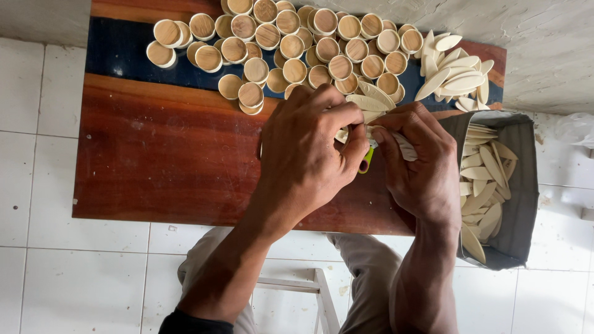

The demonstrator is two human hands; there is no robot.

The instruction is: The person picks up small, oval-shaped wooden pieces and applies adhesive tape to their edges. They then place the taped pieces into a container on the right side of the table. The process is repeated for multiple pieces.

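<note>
Beside the wooden caps [291,43], left hand [309,154] and right hand [421,167] pinch a leaf-shaped piece [371,102], fingers best kept clear of the green-handled tool [366,161].

White tiled floor [74,272], grey concrete wall [544,37], white stool frame [315,291]
</note>
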